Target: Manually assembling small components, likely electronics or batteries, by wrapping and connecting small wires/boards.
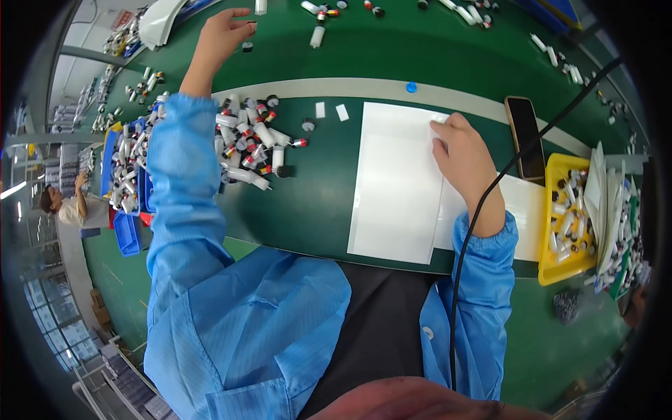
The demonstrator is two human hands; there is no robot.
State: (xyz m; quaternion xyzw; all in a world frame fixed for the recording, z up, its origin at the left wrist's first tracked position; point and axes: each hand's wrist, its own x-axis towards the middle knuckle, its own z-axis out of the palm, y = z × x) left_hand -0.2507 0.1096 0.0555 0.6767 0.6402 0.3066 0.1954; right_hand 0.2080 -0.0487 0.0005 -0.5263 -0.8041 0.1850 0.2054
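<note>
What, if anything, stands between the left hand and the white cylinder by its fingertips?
Nothing visible: between the left hand and the white cylinder, only a little green surface shows. A black cap lies below the hand in the picture, off that line.

head: left fisheye, head-worn | faces steeply down | green tabletop near below

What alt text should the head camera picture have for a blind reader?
A person in a blue jacket at a green table has the right hand on a white sheet's upper right corner, the left hand extended toward the far side. A pile of small white cylinders lies left of the sheet; a phone and yellow bin sit right.
</note>
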